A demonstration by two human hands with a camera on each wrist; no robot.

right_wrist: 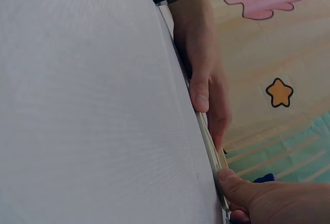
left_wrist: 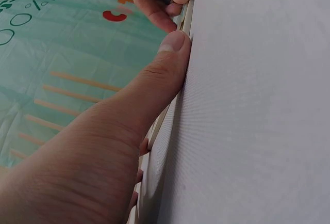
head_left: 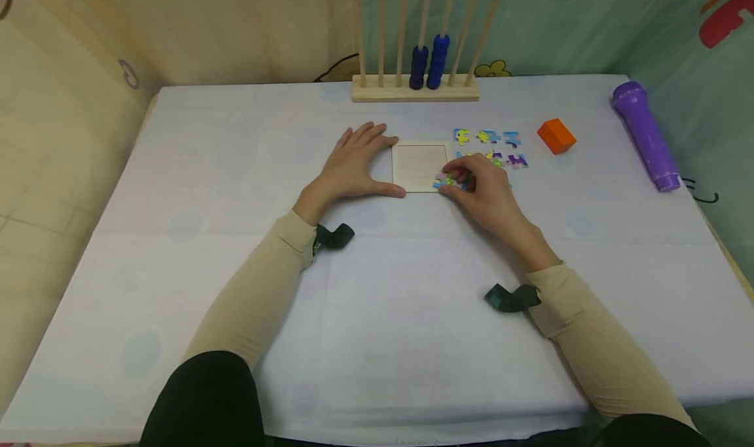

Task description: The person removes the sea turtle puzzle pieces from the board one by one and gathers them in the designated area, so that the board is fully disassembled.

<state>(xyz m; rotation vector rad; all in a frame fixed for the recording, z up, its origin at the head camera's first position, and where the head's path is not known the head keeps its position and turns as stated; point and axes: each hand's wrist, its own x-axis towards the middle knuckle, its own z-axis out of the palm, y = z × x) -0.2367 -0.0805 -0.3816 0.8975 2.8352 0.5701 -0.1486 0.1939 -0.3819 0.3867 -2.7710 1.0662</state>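
Observation:
A shallow square wooden puzzle board (head_left: 415, 161) with a raised border lies flat on the table. My left hand (head_left: 355, 165) rests at its left side, fingers stretched out and thumb against the lower left corner. In the left wrist view the left thumb (left_wrist: 170, 53) lies along the board's edge. At the lower right corner my right hand (head_left: 487, 190) curls its fingers and pinches a colourful jigsaw piece (head_left: 440, 181), partly covered by the fingers. Several loose jigsaw pieces (head_left: 462, 136) in blue, yellow and purple lie beyond that hand, some partly hidden by it.
Behind the board stands a wooden bead rack (head_left: 383, 93) with upright rods and dark blue beads (head_left: 437, 62). An orange block (head_left: 556, 136) sits right of the pieces. Along the right table edge lies a purple flashlight-shaped object (head_left: 646, 136). Printed curtains (head_left: 253, 28) surround the white-covered table (head_left: 377, 316).

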